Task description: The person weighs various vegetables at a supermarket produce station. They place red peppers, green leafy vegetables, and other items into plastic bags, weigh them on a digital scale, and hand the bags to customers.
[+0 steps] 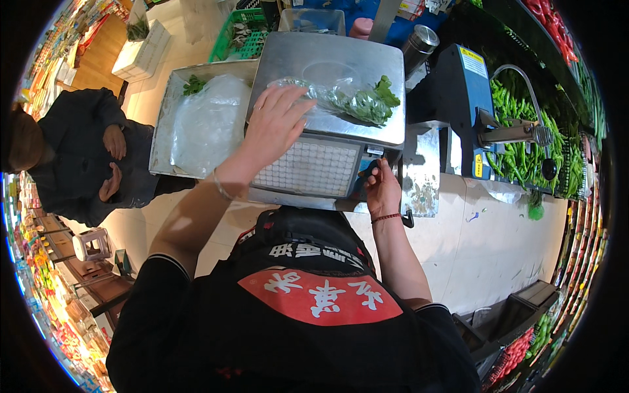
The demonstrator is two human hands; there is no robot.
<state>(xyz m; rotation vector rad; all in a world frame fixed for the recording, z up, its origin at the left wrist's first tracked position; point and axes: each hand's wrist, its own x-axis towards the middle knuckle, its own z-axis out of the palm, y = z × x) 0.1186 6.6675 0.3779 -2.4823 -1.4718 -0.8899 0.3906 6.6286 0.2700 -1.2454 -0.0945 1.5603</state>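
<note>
A clear plastic bag of leafy greens (366, 104) lies across the steel pan (324, 54) of a weighing scale. My left hand (277, 123) is over the bag's left end, palm down with fingers extended; whether it touches the bag is hard to tell. Below the pan is the scale's keypad (307, 164), a grid of pale keys. My right hand (385, 189) is at the scale's front right corner, fingers curled by the label outlet (375, 150). Something dark shows at those fingertips, but I cannot tell if it is held.
Left of the scale, a tray (162, 142) holds clear plastic bags (211, 123). A person (83, 147) stands beyond it. To the right are a blue bag-sealing machine (471, 108), a steel flask (421, 44) and green peppers (513, 113). A green crate (223, 42) is behind.
</note>
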